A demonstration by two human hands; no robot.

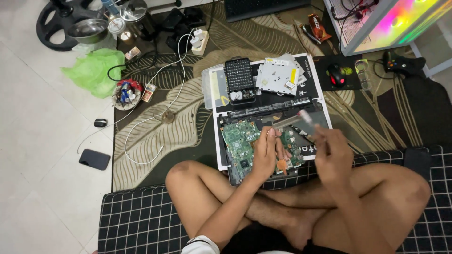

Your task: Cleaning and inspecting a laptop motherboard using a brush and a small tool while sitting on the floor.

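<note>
Left hand [267, 153] rests on the green motherboard [245, 143], fingers pinching something too small to tell; right hand [332, 153] grips a blurred tool [294, 120] above the opened laptop [273, 110]

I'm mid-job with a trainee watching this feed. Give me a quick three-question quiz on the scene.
1. True or false: the left hand rests on the green circuit board.
2. What does the right hand hold?
3. The black bit case lies: A) beyond the board, B) on the tiled floor, C) on the person's knee.

Key: 1 true. 2 a slim, blurred tool, kind unclear. 3 A.
</note>
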